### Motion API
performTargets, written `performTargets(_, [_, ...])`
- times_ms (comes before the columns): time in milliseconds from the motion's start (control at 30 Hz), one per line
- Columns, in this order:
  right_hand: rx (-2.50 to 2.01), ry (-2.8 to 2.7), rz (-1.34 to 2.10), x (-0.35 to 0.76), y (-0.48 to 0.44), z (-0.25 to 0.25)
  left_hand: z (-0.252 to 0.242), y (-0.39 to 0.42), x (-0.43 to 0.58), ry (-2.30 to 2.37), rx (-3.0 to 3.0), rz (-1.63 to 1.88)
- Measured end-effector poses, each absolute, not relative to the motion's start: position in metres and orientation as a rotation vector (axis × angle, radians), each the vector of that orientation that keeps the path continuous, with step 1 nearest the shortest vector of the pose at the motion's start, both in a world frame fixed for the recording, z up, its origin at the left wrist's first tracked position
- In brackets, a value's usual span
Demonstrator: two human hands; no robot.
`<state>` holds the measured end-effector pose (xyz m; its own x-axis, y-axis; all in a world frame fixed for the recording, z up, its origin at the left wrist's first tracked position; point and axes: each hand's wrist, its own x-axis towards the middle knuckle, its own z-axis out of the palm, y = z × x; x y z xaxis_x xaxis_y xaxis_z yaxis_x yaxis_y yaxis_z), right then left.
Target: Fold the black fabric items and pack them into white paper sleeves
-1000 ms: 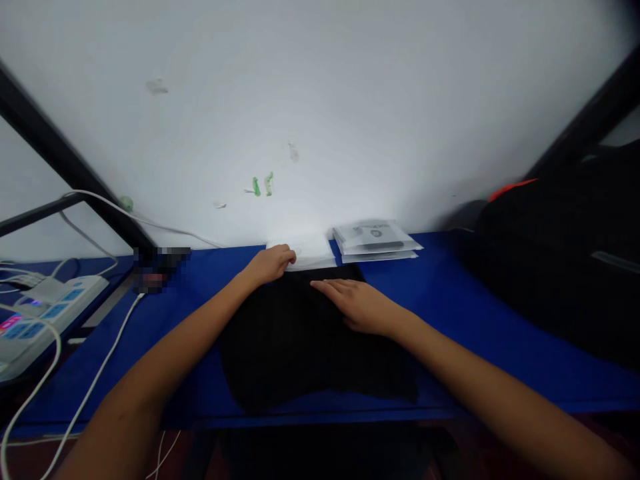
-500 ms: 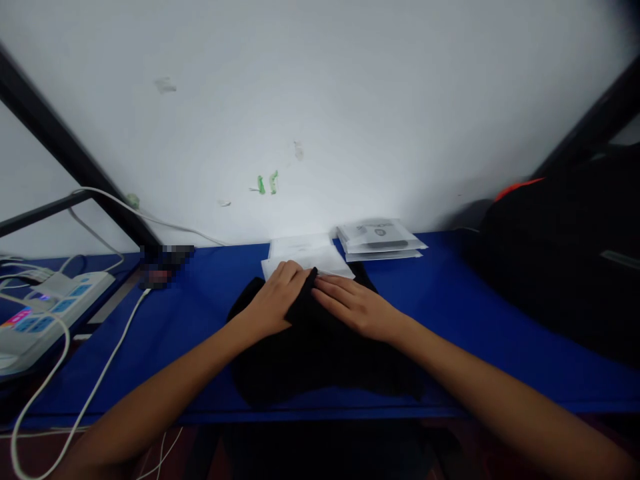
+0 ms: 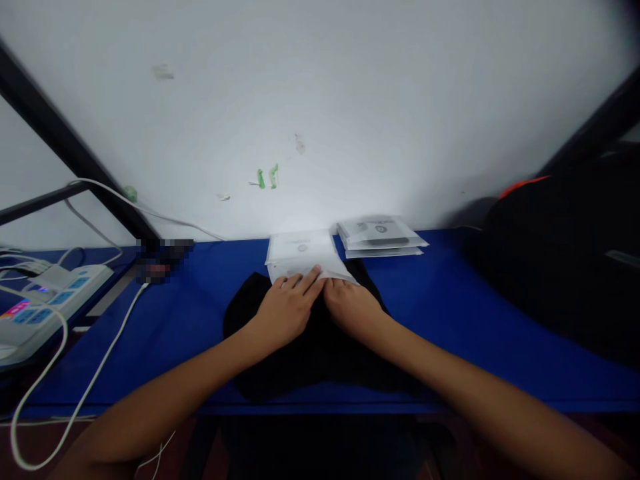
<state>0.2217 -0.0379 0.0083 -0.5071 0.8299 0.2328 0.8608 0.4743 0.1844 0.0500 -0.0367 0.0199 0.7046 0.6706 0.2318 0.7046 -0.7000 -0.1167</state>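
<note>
A black folded cloth garment (image 3: pixel 320 360) lies on the blue tabletop under both hands. Beyond it, a whitish translucent plastic bag (image 3: pixel 300 250) with a small round print overlaps the garment's far edge. My left hand (image 3: pixel 290 303) rests at the bag's near edge, its fingers stretched forward on the plastic and the thumb hidden. Close beside it, my right hand (image 3: pixel 353 307) is closed, knuckles bent, at the bag's near right edge. The fingertips of the right hand are tucked from sight at the plastic, so what they grip cannot be made out.
Several similar printed bags (image 3: pixel 380 233) are stacked at the back right against the wall. A large black bag (image 3: pixel 570 260) with an orange edge fills the right side. A white power strip (image 3: pixel 60 307) with cables lies left, near a blurred dark object (image 3: pixel 167 260).
Both hands have let go of the raised black cloth fold. My left hand now lies on the plastic bag, and my right hand has curled at the bag's near edge.
</note>
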Motion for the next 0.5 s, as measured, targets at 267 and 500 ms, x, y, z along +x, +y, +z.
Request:
performTargets(267, [-1.090,-2.605,-0.415,0.233,-0.040,0.010,0.017,-0.034,0.048,-1.256,-2.781,-0.318])
performTargets(500, [-1.236,-2.563,-0.424,0.228,-0.036,0.008,0.021,-0.038,0.049,-1.254,-2.769,-0.368])
